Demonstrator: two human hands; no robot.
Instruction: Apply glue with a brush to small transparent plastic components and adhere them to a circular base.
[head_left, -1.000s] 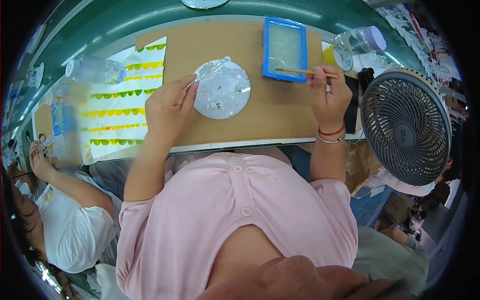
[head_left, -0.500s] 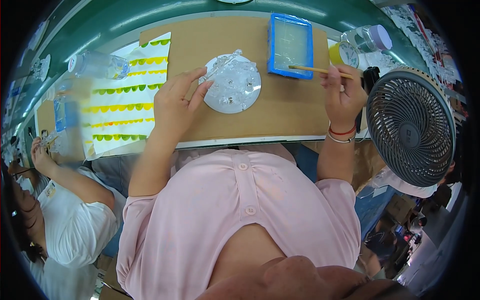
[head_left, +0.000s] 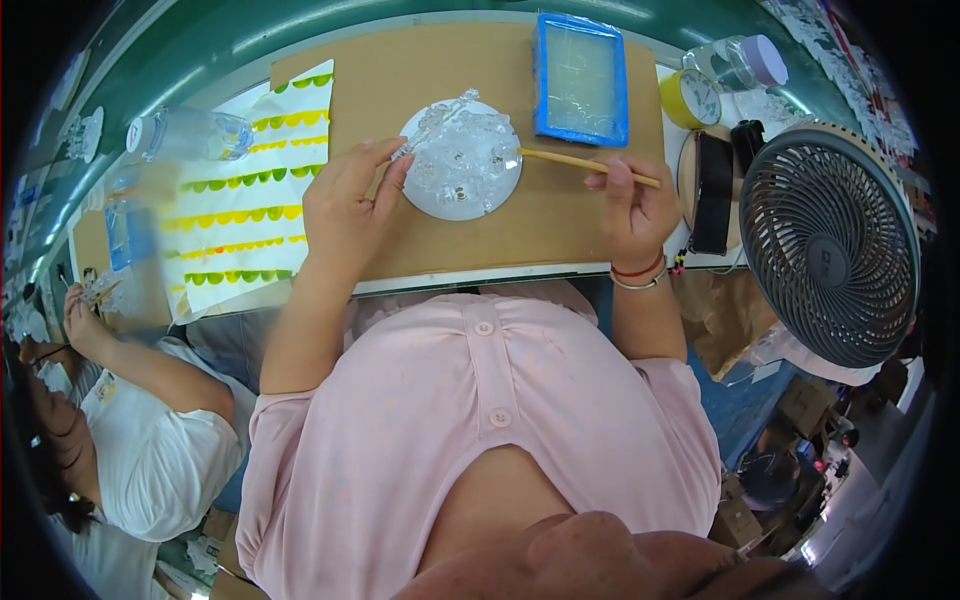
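Note:
A round white disc [head_left: 447, 207] lies on the brown cardboard, heaped with clear ornament pieces [head_left: 463, 155]. At its left edge, the thumb and forefinger of my left hand [head_left: 352, 195] pinch the end of a clear ornament piece that leans across the heap. My right hand [head_left: 640, 205] grips a thin wooden stick [head_left: 575, 160] like a pencil. The stick's tip points left and reaches the disc's right edge; whether it touches cannot be made out. Behind that hand stands a blue-rimmed tray [head_left: 582, 135] holding a pale, translucent layer.
A black fan [head_left: 830, 260] stands close by my right arm, beside a dark case [head_left: 711, 193]. Yellow tape [head_left: 690, 97] and a lidded jar [head_left: 735, 62] sit far right. Left are a patterned sheet [head_left: 245, 215], a clear bottle [head_left: 190, 135] and a co-worker's hand [head_left: 88, 322].
My right hand has brought the wooden stick from over the blue tray's near edge leftward and nearer, to the disc's right side. My left hand stays at the disc with fingertips closer together.

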